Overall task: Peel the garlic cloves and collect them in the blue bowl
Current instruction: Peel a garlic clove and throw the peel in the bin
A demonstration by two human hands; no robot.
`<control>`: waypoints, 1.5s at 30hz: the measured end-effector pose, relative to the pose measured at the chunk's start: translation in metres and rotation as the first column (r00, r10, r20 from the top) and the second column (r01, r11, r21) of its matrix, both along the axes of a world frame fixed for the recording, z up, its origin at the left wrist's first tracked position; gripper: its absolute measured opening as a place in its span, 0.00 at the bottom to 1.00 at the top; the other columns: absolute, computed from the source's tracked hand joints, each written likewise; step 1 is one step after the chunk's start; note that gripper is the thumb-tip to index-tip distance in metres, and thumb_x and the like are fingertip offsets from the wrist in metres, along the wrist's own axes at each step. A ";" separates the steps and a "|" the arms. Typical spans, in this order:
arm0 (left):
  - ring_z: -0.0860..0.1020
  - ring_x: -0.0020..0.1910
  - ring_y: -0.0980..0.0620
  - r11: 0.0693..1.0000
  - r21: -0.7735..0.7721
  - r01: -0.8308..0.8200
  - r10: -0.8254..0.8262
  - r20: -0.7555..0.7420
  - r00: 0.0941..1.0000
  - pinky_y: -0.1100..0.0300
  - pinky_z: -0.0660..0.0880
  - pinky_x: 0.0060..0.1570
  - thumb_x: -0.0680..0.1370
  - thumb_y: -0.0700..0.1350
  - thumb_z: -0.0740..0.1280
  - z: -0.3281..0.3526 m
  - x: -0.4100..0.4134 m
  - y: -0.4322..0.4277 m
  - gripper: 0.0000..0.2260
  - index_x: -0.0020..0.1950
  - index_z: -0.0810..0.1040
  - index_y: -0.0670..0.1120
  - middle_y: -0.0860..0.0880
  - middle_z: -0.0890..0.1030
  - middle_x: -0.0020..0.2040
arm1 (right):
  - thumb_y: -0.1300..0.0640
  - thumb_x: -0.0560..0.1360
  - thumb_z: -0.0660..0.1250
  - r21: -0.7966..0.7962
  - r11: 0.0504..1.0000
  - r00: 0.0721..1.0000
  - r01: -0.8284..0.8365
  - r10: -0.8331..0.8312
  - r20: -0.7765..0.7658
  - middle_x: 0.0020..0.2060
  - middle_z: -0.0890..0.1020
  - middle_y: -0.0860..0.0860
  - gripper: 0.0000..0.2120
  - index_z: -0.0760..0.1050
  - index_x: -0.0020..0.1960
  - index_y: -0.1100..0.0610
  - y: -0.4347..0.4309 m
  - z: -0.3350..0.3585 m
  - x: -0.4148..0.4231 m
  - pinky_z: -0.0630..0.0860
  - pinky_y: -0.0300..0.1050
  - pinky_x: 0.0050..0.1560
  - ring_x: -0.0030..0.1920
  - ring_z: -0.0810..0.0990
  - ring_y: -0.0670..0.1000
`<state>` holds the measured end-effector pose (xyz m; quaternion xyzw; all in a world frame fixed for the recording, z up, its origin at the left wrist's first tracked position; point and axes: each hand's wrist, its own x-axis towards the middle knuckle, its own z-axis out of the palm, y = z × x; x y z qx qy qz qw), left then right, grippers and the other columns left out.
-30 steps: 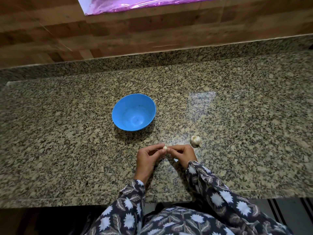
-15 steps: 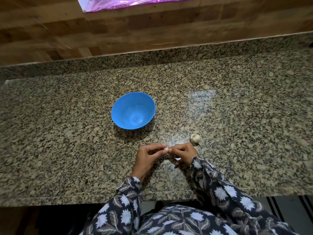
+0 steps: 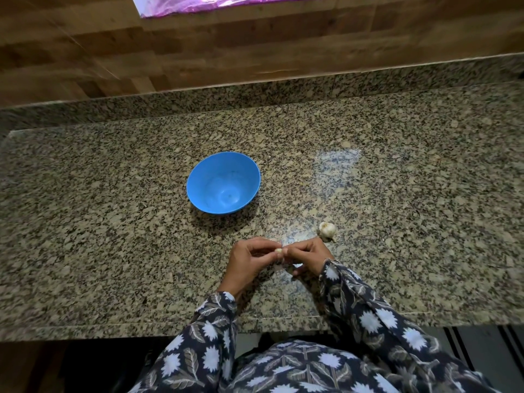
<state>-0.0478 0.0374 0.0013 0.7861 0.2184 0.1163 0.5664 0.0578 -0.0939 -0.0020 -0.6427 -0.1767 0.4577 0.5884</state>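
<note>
Clove (image 3: 279,251) pinched btw fingers (image 3: 268,243).

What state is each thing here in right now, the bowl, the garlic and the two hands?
blue bowl: upright on the counter, no cloves inside.
garlic bulb: lying on the counter, apart from both hands.
garlic clove: pinched between both hands; peeled or not, too small to tell.
left hand: pinches the clove.
right hand: pinches the clove.

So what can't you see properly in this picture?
All in the head view:
garlic clove: tiny, pinched between left hand and right hand; fingers cover it, so peeled or not is unclear.
blue bowl: dark specks inside, too small to name.
pink sheet: cut off by the top edge.
</note>
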 end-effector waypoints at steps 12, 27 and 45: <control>0.83 0.45 0.44 0.927 -0.373 -0.035 0.034 -0.010 0.999 0.56 0.80 0.45 0.67 0.33 0.74 0.007 -0.005 0.000 0.10 0.47 0.83 0.37 0.40 0.84 0.45 | 0.63 0.75 0.65 0.012 1.000 0.996 -0.008 0.009 -0.090 0.34 0.84 0.54 0.07 0.82 0.44 0.60 -0.003 -0.002 0.001 0.78 0.38 0.30 0.39 0.81 0.57; 0.83 0.42 0.53 0.955 -0.296 -0.021 0.023 0.003 1.000 0.64 0.78 0.41 0.66 0.31 0.74 0.008 -0.003 -0.004 0.11 0.46 0.83 0.40 0.47 0.84 0.41 | 0.62 0.72 0.68 -0.045 0.999 0.985 -0.007 -0.001 -0.175 0.43 0.82 0.65 0.05 0.81 0.45 0.63 -0.005 -0.003 0.002 0.78 0.40 0.28 0.45 0.79 0.62; 0.83 0.44 0.45 0.896 -0.442 -0.053 0.049 -0.021 0.999 0.57 0.80 0.46 0.67 0.32 0.73 0.002 -0.007 -0.003 0.10 0.48 0.83 0.36 0.40 0.84 0.45 | 0.62 0.74 0.67 -0.059 0.998 0.988 -0.005 -0.004 -0.157 0.33 0.83 0.54 0.05 0.82 0.41 0.60 -0.004 -0.001 0.000 0.79 0.41 0.29 0.36 0.81 0.55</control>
